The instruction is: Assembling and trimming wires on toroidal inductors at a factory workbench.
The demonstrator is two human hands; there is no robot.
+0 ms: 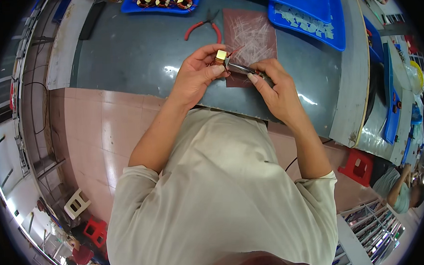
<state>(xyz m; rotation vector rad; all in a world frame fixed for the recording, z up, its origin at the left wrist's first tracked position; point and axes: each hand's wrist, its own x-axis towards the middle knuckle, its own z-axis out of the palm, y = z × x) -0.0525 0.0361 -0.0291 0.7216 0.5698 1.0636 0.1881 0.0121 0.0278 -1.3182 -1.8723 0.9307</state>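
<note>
Shirt nearest, tool slants up-left toward coil

A loose, softly creased, pale beige cloth shirt with short hemmed sleeves fills the lower centre.

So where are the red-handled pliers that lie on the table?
In the head view, the red-handled pliers lie near the top centre, just beyond the left hand and left of the reddish-brown sheet.

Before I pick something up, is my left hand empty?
No, your left hand holds a small yellow-topped part between thumb and fingers.
</note>
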